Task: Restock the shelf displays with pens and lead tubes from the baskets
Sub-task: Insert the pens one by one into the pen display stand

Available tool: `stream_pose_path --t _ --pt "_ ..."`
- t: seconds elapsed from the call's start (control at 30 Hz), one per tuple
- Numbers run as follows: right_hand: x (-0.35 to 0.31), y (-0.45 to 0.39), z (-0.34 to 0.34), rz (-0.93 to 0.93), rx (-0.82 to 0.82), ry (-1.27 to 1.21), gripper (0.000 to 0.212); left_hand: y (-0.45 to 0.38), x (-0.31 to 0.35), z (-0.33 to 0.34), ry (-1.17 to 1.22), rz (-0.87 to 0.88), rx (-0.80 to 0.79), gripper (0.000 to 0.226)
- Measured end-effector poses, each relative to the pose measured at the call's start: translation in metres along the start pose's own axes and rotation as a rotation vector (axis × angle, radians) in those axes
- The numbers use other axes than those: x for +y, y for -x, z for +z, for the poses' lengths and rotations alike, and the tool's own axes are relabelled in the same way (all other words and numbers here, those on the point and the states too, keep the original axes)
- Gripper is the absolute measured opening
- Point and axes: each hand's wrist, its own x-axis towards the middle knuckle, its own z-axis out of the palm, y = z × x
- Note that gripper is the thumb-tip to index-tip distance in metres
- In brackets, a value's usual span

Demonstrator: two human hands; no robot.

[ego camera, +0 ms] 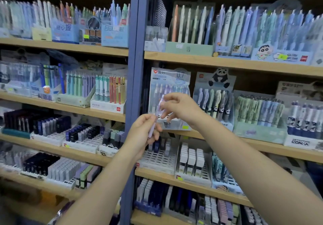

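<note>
Both hands pinched a slim lilac plastic pen (158, 113), near-upright, leaning right: left hand (143, 134) low, right hand (180, 108) probably at its cap. Pale-blue card pen display (170, 78) behind read "0.7 mm".

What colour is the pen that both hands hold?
Pale lilac pen, seen in the head view, the only one.

Evenly lit indoor view with soft shadows beneath each wooden shelf (227, 62). The top edge falls into darkness. Motion blur softens most packaging, worst at far left. Wide-angle distortion bends shelves near the edges.
</note>
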Motion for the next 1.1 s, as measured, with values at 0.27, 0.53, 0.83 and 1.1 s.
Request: stream_pose_path --t 0.27,0.53,0.83,1.1 --pt "0.002 0.011 -0.047 -0.052 0.33 -0.075 0.011 -0.013 0.001 0.023 -0.466 0.197 0.16 0.01" --pt "0.005 -0.001 -0.058 -0.202 0.467 0.032 0.013 -0.028 -0.031 -0.004 -1.475 0.574 0.041 0.045" --pt "0.009 -0.022 -0.031 -0.187 0.375 0.252 0.008 -0.026 -0.039 -0.015 -1.552 0.638 -0.005 0.057" --pt "0.005 -0.034 -0.018 -0.281 0.414 0.276 0.006 -0.022 -0.051 -0.039 -1.584 0.603 0.022 0.069"
